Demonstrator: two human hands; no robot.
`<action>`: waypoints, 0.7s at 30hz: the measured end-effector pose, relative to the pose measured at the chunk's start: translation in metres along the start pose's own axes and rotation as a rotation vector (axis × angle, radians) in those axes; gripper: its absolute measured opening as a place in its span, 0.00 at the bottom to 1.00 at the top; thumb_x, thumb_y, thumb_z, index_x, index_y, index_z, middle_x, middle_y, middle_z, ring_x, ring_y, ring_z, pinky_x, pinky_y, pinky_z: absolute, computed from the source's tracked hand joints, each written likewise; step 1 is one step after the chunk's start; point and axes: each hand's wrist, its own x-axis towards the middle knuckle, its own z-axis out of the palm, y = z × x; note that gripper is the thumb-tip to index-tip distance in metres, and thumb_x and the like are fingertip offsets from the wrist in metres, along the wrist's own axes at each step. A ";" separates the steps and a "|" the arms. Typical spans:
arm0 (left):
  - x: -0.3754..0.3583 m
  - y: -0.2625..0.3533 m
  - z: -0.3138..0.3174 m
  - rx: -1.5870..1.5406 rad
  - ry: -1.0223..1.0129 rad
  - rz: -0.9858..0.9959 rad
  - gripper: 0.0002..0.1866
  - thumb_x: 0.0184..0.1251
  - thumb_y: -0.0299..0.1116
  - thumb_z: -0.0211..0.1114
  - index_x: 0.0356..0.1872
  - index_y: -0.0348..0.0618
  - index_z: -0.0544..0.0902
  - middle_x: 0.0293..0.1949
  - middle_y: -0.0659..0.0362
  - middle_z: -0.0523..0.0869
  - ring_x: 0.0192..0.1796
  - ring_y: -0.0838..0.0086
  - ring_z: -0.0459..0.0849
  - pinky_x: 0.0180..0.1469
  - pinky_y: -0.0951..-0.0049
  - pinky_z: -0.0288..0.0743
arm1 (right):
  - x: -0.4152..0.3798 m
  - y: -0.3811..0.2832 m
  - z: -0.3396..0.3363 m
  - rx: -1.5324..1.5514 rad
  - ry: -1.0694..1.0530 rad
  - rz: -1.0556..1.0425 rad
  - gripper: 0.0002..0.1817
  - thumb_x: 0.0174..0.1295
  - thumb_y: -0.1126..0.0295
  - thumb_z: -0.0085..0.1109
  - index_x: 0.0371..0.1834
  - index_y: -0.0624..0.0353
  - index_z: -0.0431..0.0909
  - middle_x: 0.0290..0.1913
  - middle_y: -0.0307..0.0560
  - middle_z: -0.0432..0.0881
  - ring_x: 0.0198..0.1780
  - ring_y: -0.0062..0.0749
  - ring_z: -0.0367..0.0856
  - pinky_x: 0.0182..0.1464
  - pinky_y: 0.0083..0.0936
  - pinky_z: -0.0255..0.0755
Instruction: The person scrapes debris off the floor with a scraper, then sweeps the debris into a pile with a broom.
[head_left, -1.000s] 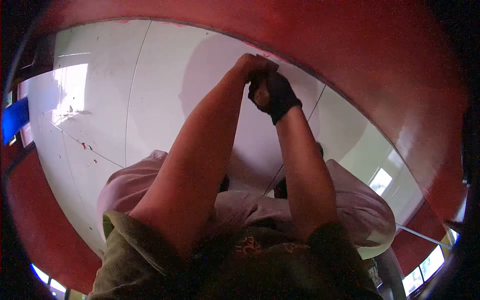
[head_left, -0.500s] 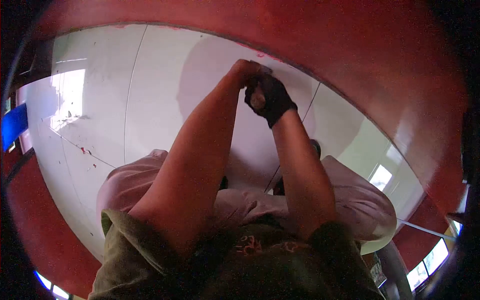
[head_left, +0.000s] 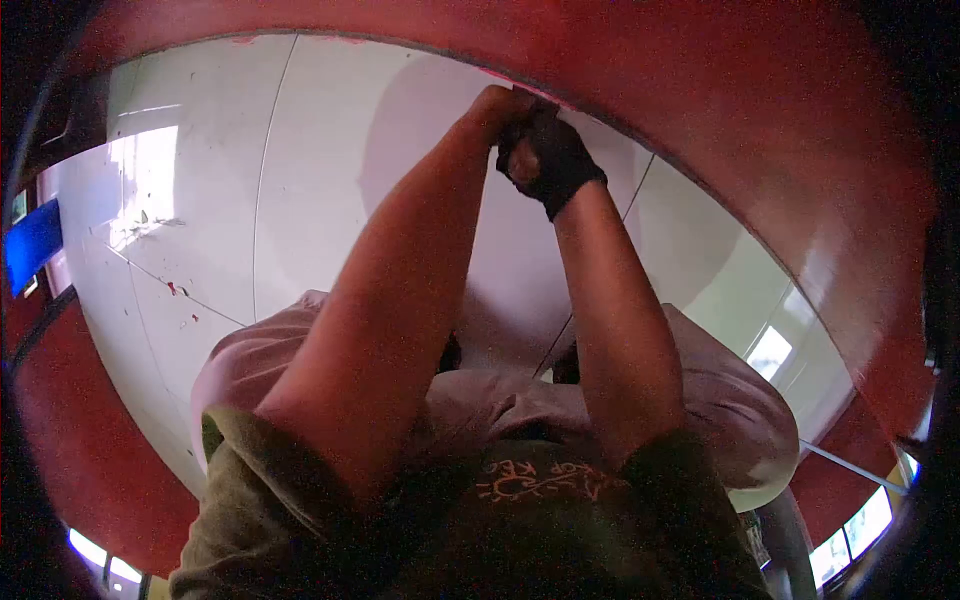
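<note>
My left hand (head_left: pixel 500 108) is bent at the wrist and pressed up against my right hand, its fingers mostly hidden. A dark fingerless-looking glove covers my right hand (head_left: pixel 548 160), with a patch of bare skin showing. Both hands are closed together around something small and dark, too hidden to name. They are low over the white tiled floor (head_left: pixel 330 180), close to its border with the red wall (head_left: pixel 640 60). Pinkish-red marks run along that border beside the hands.
My bent knees (head_left: pixel 255 345) in pale trousers flank both forearms. Red specks (head_left: pixel 177 290) lie on the floor at left. A blue object (head_left: pixel 33 247) stands at the far left edge. Windows glow at lower right.
Both hands have moved together forward, closer to the red wall's lower edge. The view has shifted slightly. Their closed grip looks the same.
</note>
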 end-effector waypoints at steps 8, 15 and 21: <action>0.008 -0.001 0.002 -0.071 0.013 0.105 0.18 0.48 0.38 0.61 0.36 0.34 0.76 0.34 0.52 0.79 0.34 0.71 0.76 0.36 0.69 0.70 | -0.002 -0.006 -0.009 -0.860 -0.080 -0.310 0.12 0.49 0.69 0.50 0.36 0.60 0.65 0.34 0.45 0.73 0.34 0.32 0.72 0.38 0.24 0.68; 0.016 -0.008 0.003 0.348 -0.016 0.406 0.16 0.49 0.37 0.60 0.33 0.33 0.77 0.31 0.53 0.80 0.31 0.69 0.78 0.35 0.68 0.71 | -0.028 -0.021 -0.008 -1.047 0.088 -0.467 0.13 0.45 0.70 0.52 0.34 0.60 0.66 0.33 0.51 0.75 0.36 0.37 0.73 0.40 0.27 0.67; 0.073 -0.043 0.011 -0.517 -0.054 0.189 0.16 0.50 0.36 0.59 0.36 0.34 0.76 0.36 0.55 0.79 0.36 0.70 0.77 0.41 0.70 0.69 | -0.013 -0.013 -0.007 -0.482 0.045 -0.192 0.14 0.44 0.68 0.53 0.35 0.59 0.68 0.31 0.53 0.76 0.37 0.43 0.74 0.39 0.32 0.68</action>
